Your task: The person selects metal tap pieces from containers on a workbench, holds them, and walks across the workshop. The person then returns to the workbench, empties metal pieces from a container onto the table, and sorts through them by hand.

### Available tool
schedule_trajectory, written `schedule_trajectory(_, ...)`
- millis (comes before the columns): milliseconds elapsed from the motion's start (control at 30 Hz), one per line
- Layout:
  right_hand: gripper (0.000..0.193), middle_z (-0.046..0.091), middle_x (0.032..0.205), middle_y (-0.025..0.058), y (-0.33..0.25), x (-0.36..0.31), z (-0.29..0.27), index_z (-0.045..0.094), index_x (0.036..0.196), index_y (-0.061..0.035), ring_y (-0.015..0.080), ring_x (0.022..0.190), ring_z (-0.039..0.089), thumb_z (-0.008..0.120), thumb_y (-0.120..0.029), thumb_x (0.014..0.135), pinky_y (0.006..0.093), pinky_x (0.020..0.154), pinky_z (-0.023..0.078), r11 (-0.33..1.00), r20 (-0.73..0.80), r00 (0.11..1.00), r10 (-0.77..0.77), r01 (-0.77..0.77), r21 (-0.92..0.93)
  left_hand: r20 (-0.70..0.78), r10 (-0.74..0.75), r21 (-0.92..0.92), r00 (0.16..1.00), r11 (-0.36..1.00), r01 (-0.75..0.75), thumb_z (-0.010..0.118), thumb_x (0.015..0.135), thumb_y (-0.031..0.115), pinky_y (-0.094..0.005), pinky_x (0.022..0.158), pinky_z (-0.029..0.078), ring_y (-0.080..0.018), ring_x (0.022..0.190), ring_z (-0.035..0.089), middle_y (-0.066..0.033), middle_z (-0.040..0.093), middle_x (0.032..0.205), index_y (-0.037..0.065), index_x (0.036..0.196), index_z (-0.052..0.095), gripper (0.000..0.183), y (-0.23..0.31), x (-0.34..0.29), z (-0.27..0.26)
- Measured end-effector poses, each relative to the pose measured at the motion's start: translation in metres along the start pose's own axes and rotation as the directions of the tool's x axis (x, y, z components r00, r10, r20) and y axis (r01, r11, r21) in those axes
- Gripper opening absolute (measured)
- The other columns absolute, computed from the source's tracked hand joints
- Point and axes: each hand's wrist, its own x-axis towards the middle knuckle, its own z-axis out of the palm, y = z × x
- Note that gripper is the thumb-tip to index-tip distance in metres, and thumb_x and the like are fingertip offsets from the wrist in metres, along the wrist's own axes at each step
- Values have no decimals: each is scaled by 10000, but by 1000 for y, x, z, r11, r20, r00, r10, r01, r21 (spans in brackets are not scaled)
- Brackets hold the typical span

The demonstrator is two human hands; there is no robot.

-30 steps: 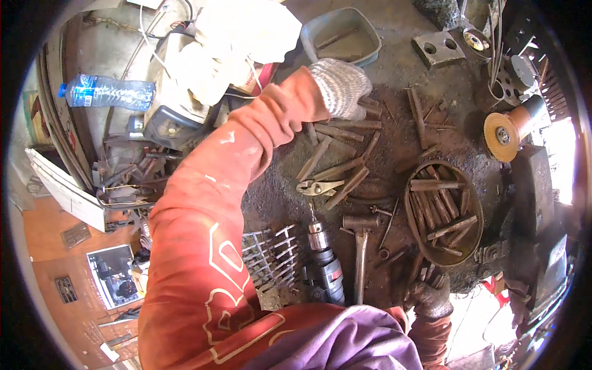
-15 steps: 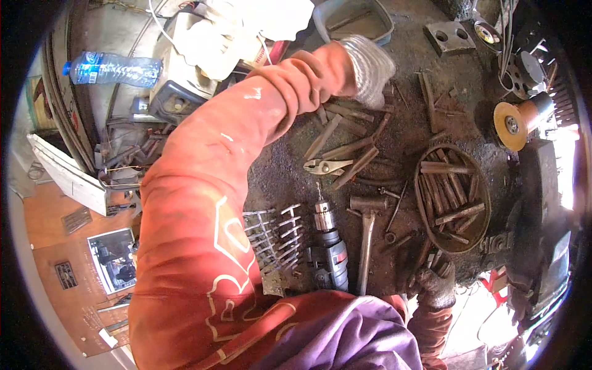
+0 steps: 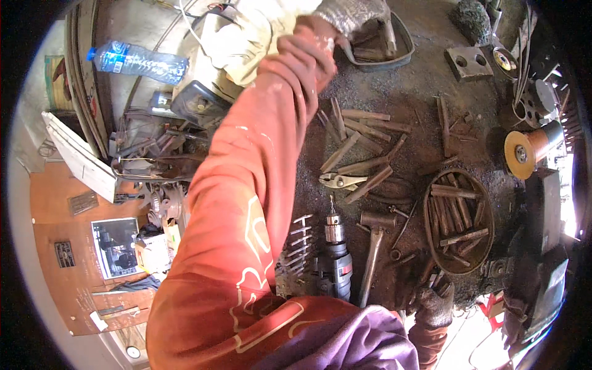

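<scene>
My left hand point(image 3: 357, 17), in a grey knit glove, is over the grey plastic tray point(image 3: 404, 60) at the top. From its curled fingers a short metal bar point(image 3: 390, 40) hangs down into the tray. Part of the grip is hidden by the hand. At the lower right my right hand point(image 3: 433, 303), also gloved, is closed around short metal pieces point(image 3: 439, 283) whose ends stick out. It is just below an oval metal pan point(image 3: 491, 246) filled with several short bars. Loose metal bars point(image 3: 365, 129) and pliers point(image 3: 342, 180) lie on the dark work surface between the hands.
A power drill point(image 3: 333, 265), a hammer point(image 3: 372, 259) and a row of small T-shaped metal pieces point(image 3: 299, 243) are near my body. A disc grinder point(image 3: 521, 153) and a two-hole metal block point(image 3: 468, 64) stand at the right. A plastic bottle point(image 3: 139, 61) lies at the upper left.
My left hand has moved up and left to the tray, and a bar now shows at its fingers. The right hand stays closed in about the same place. The view has shifted slightly.
</scene>
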Motion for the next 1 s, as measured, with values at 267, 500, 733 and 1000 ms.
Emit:
schedule_trajectory(267, 582, 645, 1089, 104, -10, -3, 17, 543, 1226, 1, 185, 767, 669, 760, -23, 687, 289, 506, 555, 996, -44, 998, -35, 39, 86, 329, -54, 685, 943, 700, -199, 760, 801, 434, -435, 735, 543, -283, 759, 681, -149, 714, 841, 40, 956, 729, 425, 35, -105, 43)
schedule_trajectory(500, 587, 691, 939, 68, -14, -4, 12, 607, 1176, -7, 170, 649, 663, 871, -204, 690, 278, 487, 520, 999, 17, 999, 37, -36, -35, 512, -169, 722, 842, 616, -316, 730, 808, 496, -455, 773, 531, -355, 897, 687, -170, 720, 955, 41, 1074, 704, 529, -12, -100, 74)
schedule_trajectory(733, 712, 682, 969, 48, -3, -3, 1, 580, 1257, -30, 167, 706, 660, 912, -233, 661, 270, 523, 514, 999, 14, 999, -35, 35, 27, 629, -243, 775, 738, 266, -573, 741, 806, 459, -421, 815, 568, -339, 900, 714, -149, 745, 955, 31, 1053, 727, 494, -6, -82, 89)
schedule_trajectory(1000, 621, 672, 995, 32, -21, -5, 25, 599, 1220, -29, 150, 744, 650, 870, -208, 690, 270, 582, 521, 997, -2, 1000, -6, 7, 77, 521, -220, 842, 825, 289, -455, 693, 788, 422, -459, 855, 541, -393, 937, 692, -221, 717, 958, -4, 1105, 680, 531, 11, -104, 50)
